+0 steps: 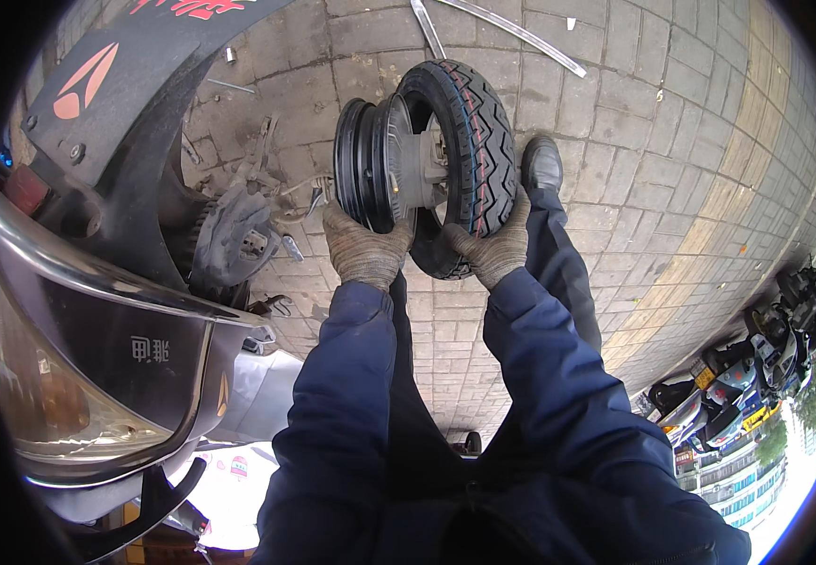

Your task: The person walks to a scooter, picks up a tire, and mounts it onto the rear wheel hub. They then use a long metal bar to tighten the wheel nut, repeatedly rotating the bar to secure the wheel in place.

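Observation:
Both of my hands wear dirty knitted work gloves. A black wheel rim (353,160) with a grey hub is gripped at its near edge by my left hand (364,247). Close on its right stands a black scooter tire (476,141) with zigzag tread and thin red and blue lines. My right hand (497,240) holds the tire's near side, thumb on the inner edge and fingers round the tread. Part of the hub shows through the tire's opening. Whether rim and tire touch, I cannot tell.
At the left stands a dark scooter (125,141), its exposed hub motor (238,240) amid loose parts and tools. Two metal strips (521,36) lie on the brick paving (615,188) ahead. My right shoe (543,162) is beside the tire. Parked scooters (756,348) line the far right.

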Demonstrator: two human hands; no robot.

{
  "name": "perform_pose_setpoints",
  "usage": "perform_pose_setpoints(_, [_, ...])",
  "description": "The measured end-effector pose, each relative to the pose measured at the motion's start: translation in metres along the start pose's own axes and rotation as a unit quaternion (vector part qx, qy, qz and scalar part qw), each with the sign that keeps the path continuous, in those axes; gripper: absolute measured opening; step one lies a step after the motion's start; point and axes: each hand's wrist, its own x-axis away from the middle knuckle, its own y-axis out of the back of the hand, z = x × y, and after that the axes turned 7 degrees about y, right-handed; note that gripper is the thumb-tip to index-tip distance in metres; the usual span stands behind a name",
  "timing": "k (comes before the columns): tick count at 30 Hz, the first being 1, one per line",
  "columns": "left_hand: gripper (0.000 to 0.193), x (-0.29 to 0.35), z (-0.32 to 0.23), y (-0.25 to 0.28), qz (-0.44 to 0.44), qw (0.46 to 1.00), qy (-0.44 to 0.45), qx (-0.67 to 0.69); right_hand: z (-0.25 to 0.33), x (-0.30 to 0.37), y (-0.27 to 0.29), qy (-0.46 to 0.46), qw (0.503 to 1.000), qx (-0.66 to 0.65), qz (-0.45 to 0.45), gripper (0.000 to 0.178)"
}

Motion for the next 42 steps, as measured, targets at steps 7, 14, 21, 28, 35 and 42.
perform_pose_setpoints(7, [0.110, -0.014, 0.008, 0.020, 0.093, 0.994, 0.011, -0.052, 0.000, 0.008, 0.002, 0.012, 0.996, 0.088, 0.012, 0.108])
perform_pose_setpoints(14, [0.116, -0.050, -0.034, 0.051, 0.237, 0.959, 0.078, -0.133, -0.007, 0.011, -0.004, 0.008, 1.000, -0.003, 0.003, 0.110])
perform_pose_setpoints(21, [0.110, -0.062, -0.066, 0.041, 0.157, 0.952, 0.054, -0.256, -0.015, 0.015, 0.001, 0.039, 0.999, 0.010, 0.007, 0.116])
perform_pose_setpoints(28, [0.098, -0.068, -0.073, 0.032, 0.170, 0.952, 0.116, -0.226, -0.012, 0.008, -0.003, -0.093, 0.979, -0.174, 0.043, 0.108])
perform_pose_setpoints(35, [0.094, -0.035, -0.064, 0.026, 0.100, 0.965, 0.100, -0.219, -0.024, 0.015, 0.002, -0.112, 0.925, -0.355, 0.081, 0.106])
perform_pose_setpoints(42, [0.108, -0.009, -0.060, 0.021, 0.070, 0.963, 0.081, -0.247, -0.019, 0.005, 0.006, -0.109, 0.980, -0.155, 0.057, 0.108])
